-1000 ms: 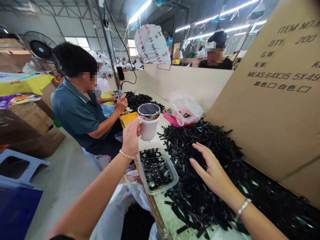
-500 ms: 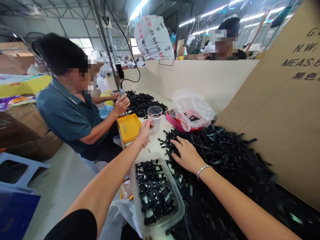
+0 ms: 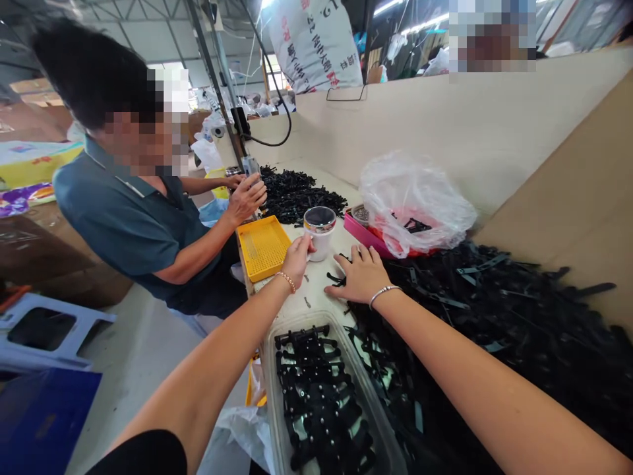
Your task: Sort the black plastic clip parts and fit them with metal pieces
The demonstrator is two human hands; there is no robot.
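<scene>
Upright white mug [image 3: 323, 245], dark-topped and shiny-rimmed, in the left grip [image 3: 297, 260] near loosely heaped black strips [image 3: 514, 323]

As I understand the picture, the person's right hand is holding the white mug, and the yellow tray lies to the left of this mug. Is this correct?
Not entirely: the head view shows the left hand holding the white mug, while the right hand is spread open near the black strips. The yellow tray does lie to the left of the mug.

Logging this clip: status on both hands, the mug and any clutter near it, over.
Left grip closed on white lidded mug. Right grip open, near loose black strips. Yellow perforated tray close left of mug.
</scene>
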